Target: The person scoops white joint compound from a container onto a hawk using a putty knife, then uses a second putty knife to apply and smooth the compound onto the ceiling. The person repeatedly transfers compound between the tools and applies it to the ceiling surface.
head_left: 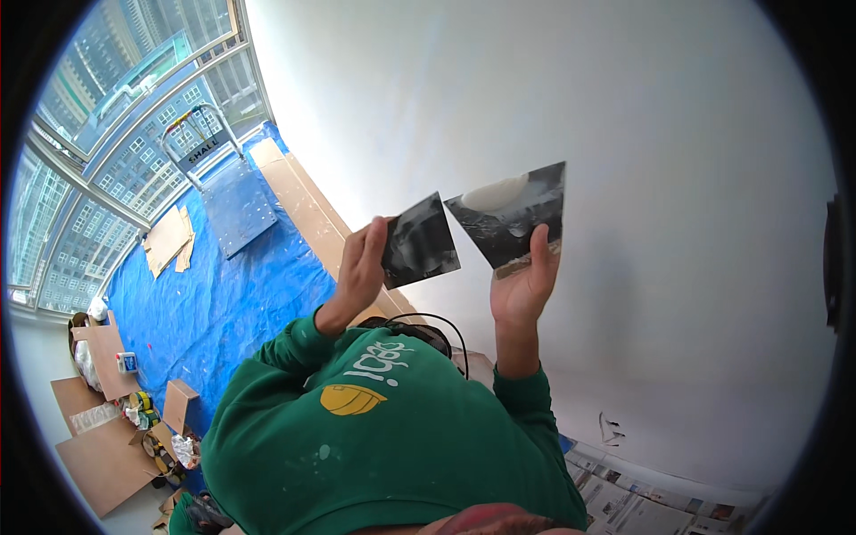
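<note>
My left hand [361,267] grips a thin black flat plate [421,242] by its left edge; grey smears mark its face. In my right hand [526,290] is a larger black flat plate [526,218], with the thumb on its face and the other fingers hidden beneath. A mound of whitish paste [495,193] lies near this plate's far edge, and pale residue coats its near edge. The two plates are held up in front of my chest with their facing corners close together. A pale wall [678,134] stands behind them.
Blue sheeting [241,312] covers the floor at left, with a cardboard strip [303,201] along the wall. A platform trolley [236,209] stands near the windows [143,107]. Cardboard pieces [107,464] and supplies lie at lower left. Newspaper [624,513] lies at lower right.
</note>
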The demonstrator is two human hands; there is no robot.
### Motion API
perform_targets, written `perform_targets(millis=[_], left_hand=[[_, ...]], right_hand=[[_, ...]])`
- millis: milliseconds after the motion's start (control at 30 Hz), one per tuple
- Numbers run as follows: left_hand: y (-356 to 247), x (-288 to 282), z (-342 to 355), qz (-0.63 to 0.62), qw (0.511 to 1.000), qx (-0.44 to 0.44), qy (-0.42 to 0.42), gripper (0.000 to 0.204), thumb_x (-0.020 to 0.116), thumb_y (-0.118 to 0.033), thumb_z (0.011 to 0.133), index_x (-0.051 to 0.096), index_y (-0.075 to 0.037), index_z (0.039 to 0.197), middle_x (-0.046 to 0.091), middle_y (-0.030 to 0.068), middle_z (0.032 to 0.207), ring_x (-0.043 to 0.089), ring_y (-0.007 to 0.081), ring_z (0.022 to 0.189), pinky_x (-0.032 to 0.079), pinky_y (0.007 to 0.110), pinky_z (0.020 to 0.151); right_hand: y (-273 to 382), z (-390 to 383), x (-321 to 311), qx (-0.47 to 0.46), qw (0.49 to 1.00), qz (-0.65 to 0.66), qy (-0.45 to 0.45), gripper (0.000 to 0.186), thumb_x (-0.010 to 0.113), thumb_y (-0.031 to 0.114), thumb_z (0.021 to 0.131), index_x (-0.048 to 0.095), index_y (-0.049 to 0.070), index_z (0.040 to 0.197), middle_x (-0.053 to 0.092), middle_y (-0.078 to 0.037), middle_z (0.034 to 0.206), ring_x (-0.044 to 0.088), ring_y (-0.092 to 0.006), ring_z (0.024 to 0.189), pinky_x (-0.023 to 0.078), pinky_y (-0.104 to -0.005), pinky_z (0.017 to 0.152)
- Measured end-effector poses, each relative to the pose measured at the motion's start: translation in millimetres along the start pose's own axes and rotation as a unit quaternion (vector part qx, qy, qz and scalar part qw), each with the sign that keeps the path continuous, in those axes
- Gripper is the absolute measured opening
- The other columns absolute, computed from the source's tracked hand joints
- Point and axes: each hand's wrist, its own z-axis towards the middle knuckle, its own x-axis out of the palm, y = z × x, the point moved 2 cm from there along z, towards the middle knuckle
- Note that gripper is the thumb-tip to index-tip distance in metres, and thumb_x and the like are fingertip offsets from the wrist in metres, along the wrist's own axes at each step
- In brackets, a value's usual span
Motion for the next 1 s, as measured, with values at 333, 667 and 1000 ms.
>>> perform_targets(millis=[333, 667, 1000], left_hand=[[-22, 4, 17, -0.496, 0.823, -0.257, 0.103, 0.057, 0.042, -0.053, 0.103, 0.060, -0.001, 0.120, 0.069, 0.0103, 0.111, 0.068, 0.0202, 0.101, 0.053, 0.039, 0.096], [-40, 2, 9, -0.370, 0.910, -0.187, 0.008, 0.052, 0.048, -0.044, 0.103, 0.057, 0.005, 0.117, 0.068, 0.0136, 0.103, 0.071, 0.0199, 0.090, 0.061, 0.036, 0.080], [-26, -39, 16, -0.140, 0.954, 0.245, -0.095, 0.048, 0.045, -0.036, 0.106, 0.056, 0.008, 0.121, 0.067, 0.0167, 0.108, 0.069, 0.0225, 0.094, 0.056, 0.036, 0.079]], right_hand=[[8, -12, 34, -0.328, 0.697, -0.407, 0.491, 0.023, 0.070, 0.010, 0.083, 0.061, 0.010, 0.105, 0.054, -0.015, 0.118, 0.054, -0.0339, 0.116, 0.048, -0.0558, 0.102], [-3, 41, 11, -0.357, 0.564, -0.569, 0.481, 0.046, 0.071, -0.004, 0.072, 0.065, 0.015, 0.114, 0.052, -0.011, 0.125, 0.052, -0.0330, 0.119, 0.044, -0.0552, 0.109], [32, 23, 18, 0.069, 0.968, -0.169, 0.170, 0.026, 0.049, 0.005, 0.097, 0.055, 0.001, 0.122, 0.061, -0.012, 0.115, 0.062, -0.0211, 0.102, 0.051, -0.0335, 0.089]])
